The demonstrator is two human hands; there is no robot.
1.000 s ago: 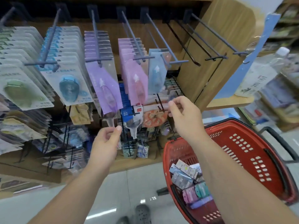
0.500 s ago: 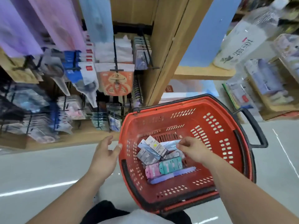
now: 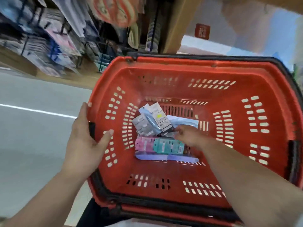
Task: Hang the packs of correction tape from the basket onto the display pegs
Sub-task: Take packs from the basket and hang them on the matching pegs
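A red plastic basket (image 3: 180, 60) fills the middle of the head view. Several packs of correction tape lie on its bottom: grey ones (image 3: 144, 123), a pink one (image 3: 144, 145), a teal one (image 3: 167, 145), a long purple one (image 3: 164, 157) and a light blue one (image 3: 183, 122). My left hand (image 3: 83, 138) grips the basket's left rim, thumb inside and fingers outside. My right hand (image 3: 191, 136) reaches down into the basket, its fingertips touching the packs near the grey and blue ones. No display pegs are visible.
Blurred hanging goods on the display rack (image 3: 49, 38) fill the upper left. A wooden upright (image 3: 177, 25) stands behind the basket. Grey floor (image 3: 32, 128) lies to the left. The basket's black handle (image 3: 278, 66) runs along its far right rim.
My view has dropped from the pegs to the basket. My left hand has taken hold of the basket's left rim, and my right hand has gone from the pegs down onto the packs.
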